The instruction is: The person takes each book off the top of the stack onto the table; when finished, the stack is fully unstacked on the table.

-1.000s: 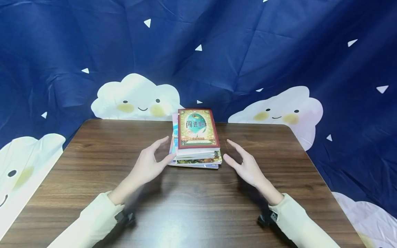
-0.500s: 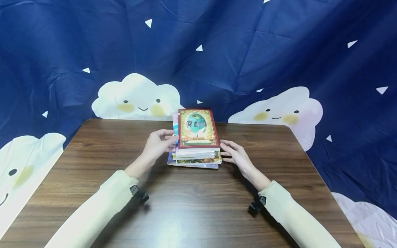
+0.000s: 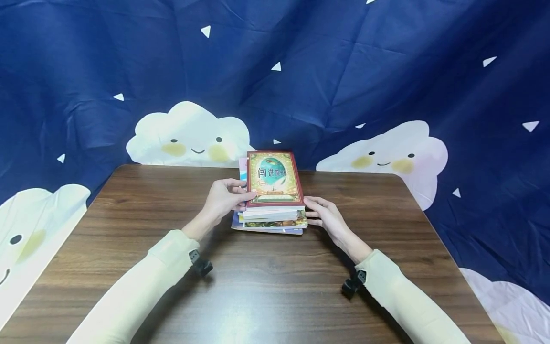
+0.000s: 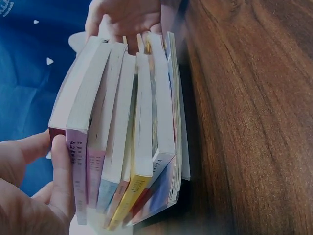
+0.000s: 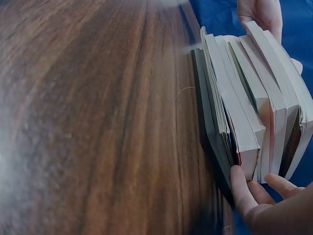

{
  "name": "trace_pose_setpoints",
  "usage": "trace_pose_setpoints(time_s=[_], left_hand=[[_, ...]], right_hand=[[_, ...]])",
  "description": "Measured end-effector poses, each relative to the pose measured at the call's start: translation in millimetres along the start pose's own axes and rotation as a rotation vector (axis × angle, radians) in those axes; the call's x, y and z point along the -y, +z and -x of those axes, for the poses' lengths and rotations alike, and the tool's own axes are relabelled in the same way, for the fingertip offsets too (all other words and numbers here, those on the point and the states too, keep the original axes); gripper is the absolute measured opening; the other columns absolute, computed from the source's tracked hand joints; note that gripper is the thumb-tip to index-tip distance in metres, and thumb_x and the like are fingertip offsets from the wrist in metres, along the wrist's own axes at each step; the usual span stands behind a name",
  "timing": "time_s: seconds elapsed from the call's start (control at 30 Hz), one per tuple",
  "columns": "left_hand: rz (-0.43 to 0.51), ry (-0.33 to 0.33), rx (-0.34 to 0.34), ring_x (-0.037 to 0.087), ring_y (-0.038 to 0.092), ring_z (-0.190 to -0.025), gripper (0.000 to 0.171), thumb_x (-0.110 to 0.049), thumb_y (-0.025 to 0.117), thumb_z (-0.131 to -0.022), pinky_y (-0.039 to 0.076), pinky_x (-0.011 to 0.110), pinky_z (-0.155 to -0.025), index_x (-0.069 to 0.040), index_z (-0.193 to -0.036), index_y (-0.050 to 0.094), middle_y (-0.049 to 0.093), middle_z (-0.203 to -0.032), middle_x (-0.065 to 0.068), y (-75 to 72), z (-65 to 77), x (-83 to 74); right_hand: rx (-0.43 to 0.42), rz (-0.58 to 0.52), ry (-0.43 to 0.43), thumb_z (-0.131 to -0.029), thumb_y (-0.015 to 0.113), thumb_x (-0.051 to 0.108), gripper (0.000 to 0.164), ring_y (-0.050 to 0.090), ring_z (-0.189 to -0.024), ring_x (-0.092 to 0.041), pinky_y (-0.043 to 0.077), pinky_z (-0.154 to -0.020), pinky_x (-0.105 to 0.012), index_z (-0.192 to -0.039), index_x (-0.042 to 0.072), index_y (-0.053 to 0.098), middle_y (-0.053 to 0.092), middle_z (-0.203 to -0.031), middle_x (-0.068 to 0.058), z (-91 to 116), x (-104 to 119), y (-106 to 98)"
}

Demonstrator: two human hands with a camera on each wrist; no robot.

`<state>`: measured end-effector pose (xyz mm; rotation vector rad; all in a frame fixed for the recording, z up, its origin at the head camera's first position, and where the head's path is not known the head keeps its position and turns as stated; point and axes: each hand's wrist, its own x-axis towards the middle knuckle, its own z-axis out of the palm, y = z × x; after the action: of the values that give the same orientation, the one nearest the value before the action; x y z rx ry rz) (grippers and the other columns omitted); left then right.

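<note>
A stack of books (image 3: 275, 217) stands at the table's far side, topped by a red-bordered book (image 3: 275, 179) with a green oval on its cover. My left hand (image 3: 223, 197) pinches this top book at its left edge, thumb on the cover. In the left wrist view a finger (image 4: 61, 161) lies against the spine side, just under the red cover. My right hand (image 3: 330, 219) touches the stack's right side with spread fingers. Seen from the right wrist, its fingertips (image 5: 237, 178) rest along the book ends. Several spines, purple to yellow, show in the left wrist view.
The brown wooden table (image 3: 275, 282) spreads out in front of the stack. Behind it hangs a dark blue curtain (image 3: 301, 71) with smiling clouds (image 3: 193, 129) and white triangles. Small black cameras (image 3: 202, 265) are strapped at both wrists.
Both hands have moved inward from beside the stack to touch it. The left thumb has come onto the top book's cover. The books have not visibly moved.
</note>
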<state>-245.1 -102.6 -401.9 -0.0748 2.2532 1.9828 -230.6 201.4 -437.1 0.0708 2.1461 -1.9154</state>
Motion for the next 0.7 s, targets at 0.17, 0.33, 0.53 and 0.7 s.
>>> trace_pose_setpoints(time_s=[0.17, 0.33, 0.53, 0.7], left_hand=[[-0.017, -0.034, 0.005, 0.009, 0.069, -0.059, 0.055, -0.015, 0.089, -0.086, 0.068, 0.028, -0.062, 0.002, -0.133, 0.067, 0.077, -0.103, 0.014, -0.5, 0.4, -1.4], [-0.039, -0.053, 0.014, 0.010, 0.070, -0.060, 0.055, -0.014, 0.087, -0.088, 0.069, 0.030, -0.065, 0.001, -0.137, 0.066, 0.077, -0.114, 0.020, -2.3, 2.0, -3.8], [-0.043, -0.076, 0.026, 0.012, 0.072, -0.063, 0.056, -0.014, 0.087, -0.088, 0.070, 0.032, -0.068, 0.000, -0.137, 0.065, 0.075, -0.114, 0.019, -4.2, 1.6, -5.7], [-0.061, -0.055, 0.038, 0.012, 0.075, -0.070, 0.055, -0.014, 0.086, -0.089, 0.070, 0.033, -0.072, -0.001, -0.139, 0.065, 0.074, -0.122, 0.024, -7.1, 2.0, -2.4]], right_hand=[[-0.001, -0.011, 0.004, -0.110, 0.055, 0.034, 0.059, 0.069, -0.106, -0.015, 0.063, -0.089, -0.021, -0.154, -0.004, 0.046, 0.066, -0.137, -0.016, 0.1, -0.4, 0.2], [-0.005, -0.011, 0.004, -0.110, 0.055, 0.033, 0.058, 0.069, -0.103, -0.013, 0.063, -0.088, -0.020, -0.153, -0.005, 0.047, 0.066, -0.136, -0.015, 0.4, -0.4, 0.8], [-0.002, -0.017, -0.002, -0.109, 0.057, 0.031, 0.057, 0.070, -0.099, -0.012, 0.063, -0.086, -0.019, -0.152, -0.005, 0.047, 0.069, -0.127, -0.009, -2.1, -3.0, 0.4], [-0.013, 0.012, -0.006, -0.108, 0.060, 0.032, 0.056, 0.070, -0.096, -0.011, 0.063, -0.084, -0.020, -0.150, -0.004, 0.050, 0.069, -0.123, -0.007, -3.0, -4.9, 0.6]])
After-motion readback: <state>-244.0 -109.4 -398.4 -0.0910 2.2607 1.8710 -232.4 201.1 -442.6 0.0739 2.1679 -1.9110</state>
